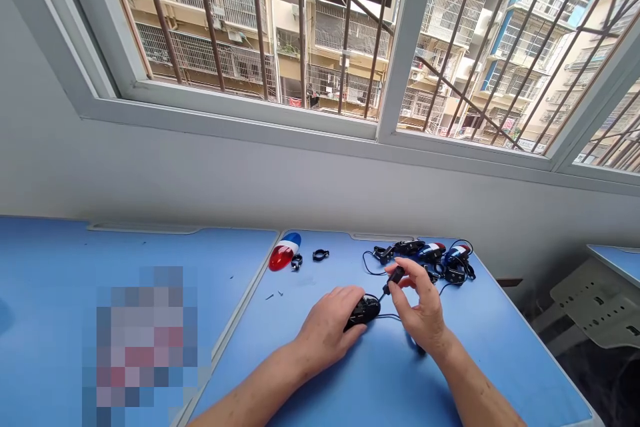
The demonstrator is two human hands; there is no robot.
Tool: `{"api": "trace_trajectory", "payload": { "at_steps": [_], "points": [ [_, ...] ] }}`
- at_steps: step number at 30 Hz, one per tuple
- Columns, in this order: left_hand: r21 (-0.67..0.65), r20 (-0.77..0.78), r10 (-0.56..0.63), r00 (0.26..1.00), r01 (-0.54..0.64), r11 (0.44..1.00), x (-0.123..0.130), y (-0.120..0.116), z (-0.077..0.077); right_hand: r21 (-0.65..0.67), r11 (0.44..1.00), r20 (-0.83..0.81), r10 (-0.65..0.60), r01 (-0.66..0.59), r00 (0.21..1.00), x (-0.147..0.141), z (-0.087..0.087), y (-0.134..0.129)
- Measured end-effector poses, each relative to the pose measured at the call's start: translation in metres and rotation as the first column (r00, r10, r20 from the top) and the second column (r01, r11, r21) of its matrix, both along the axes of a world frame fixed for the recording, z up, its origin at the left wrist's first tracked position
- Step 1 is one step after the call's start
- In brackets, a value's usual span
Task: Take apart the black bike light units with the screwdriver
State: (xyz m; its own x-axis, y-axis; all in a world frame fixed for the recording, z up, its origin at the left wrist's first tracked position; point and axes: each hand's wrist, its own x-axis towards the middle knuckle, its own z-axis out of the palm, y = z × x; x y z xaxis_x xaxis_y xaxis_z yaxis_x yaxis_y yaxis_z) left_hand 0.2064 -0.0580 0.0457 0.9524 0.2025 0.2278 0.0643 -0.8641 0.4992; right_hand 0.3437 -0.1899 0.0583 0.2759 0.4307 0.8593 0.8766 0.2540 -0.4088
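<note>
- The left hand [327,331] is cupping a black plastic housing [365,311], its fingers curled over the housing and pressing it down onto the blue desktop [480,367].
- The right hand [420,303] is pinching a small black plug [395,277] between thumb and forefinger, holding it up just beside the housing.
- A thin black cable [387,315] is running from the housing across the desk, passing under the right hand.
- Several more black units with red and blue lens shells [430,255] are lying tangled in their wires beyond the right hand.
- A red-and-blue lens shell [284,252], a black clamp ring [321,255] and a small black clip [297,262] are sitting near the far edge, left of the hands.
- Two tiny screws [273,295] are lying nearer the seam with the neighbouring blue desk [40,267].
</note>
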Motion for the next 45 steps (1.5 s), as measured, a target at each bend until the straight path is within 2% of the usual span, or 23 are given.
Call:
{"api": "trace_trajectory", "payload": {
  "at_steps": [11, 18, 27, 36, 45],
  "points": [
    [0.008, -0.014, 0.002, 1.000, -0.002, 1.000, -0.0007, -0.0013, 0.0042, -0.035, 0.999, 0.020, -0.001, 0.002, 1.000, 0.0018, 0.0018, 0.0002],
    [0.007, 0.002, 0.003, 1.000, -0.003, 1.000, -0.0001, -0.0003, 0.0004, -0.051, 0.996, 0.029, 0.072, -0.070, 0.997, -0.0028, 0.0046, -0.0023],
    [0.000, -0.002, 0.005, 1.000, -0.005, 1.000, 0.0002, -0.0005, 0.0010, -0.044, 0.998, -0.035, 0.039, -0.040, 0.999, 0.0016, -0.0016, 0.0007],
    [0.004, -0.021, 0.002, 1.000, -0.002, 1.000, 0.0001, -0.0001, 0.0010, -0.023, 0.998, 0.013, 0.057, -0.057, 0.998, 0.0019, 0.0023, -0.0002],
    [-0.008, -0.007, 0.002, 1.000, -0.002, 1.000, 0.0000, 0.0009, -0.0028, -0.016, 1.000, 0.019, 0.021, -0.021, 1.000, -0.0011, 0.0046, -0.0003]
  ]
}}
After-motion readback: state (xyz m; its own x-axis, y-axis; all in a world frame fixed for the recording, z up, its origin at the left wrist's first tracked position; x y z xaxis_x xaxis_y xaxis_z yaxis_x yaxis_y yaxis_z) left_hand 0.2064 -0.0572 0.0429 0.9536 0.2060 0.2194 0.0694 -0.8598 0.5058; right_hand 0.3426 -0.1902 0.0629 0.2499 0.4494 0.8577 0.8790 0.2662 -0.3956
